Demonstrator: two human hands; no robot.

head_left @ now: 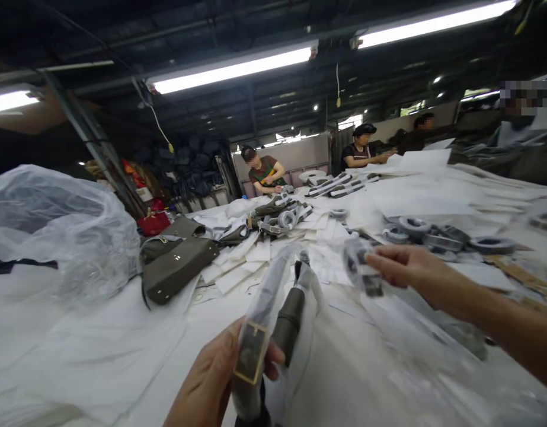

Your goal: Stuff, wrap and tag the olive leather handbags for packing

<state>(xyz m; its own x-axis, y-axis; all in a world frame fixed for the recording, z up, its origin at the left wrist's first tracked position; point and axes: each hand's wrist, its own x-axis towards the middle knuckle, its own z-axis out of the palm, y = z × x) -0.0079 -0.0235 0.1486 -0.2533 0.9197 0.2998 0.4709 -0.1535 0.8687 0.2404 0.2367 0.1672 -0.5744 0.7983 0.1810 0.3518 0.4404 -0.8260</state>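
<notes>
My left hand [220, 367] is closed round a bag handle [288, 323], dark olive and partly wrapped in thin translucent white sheet. A gold rectangular buckle [252, 353] shows beside my left thumb. On the right, my right hand [402, 267] pinches a coiled strap [363, 270] in pale wrapping, blurred by motion. The coil is held above the table, apart from the handle. Whatever the handle joins to lies below the picture's bottom edge.
An olive handbag [179, 270] lies left of centre, near a big clear plastic bag [60, 225]. More wrapped strap coils [433, 233] lie at right. White sheets [242, 264] and wrapped straps [282, 216] cover the middle. Several people work beyond the table.
</notes>
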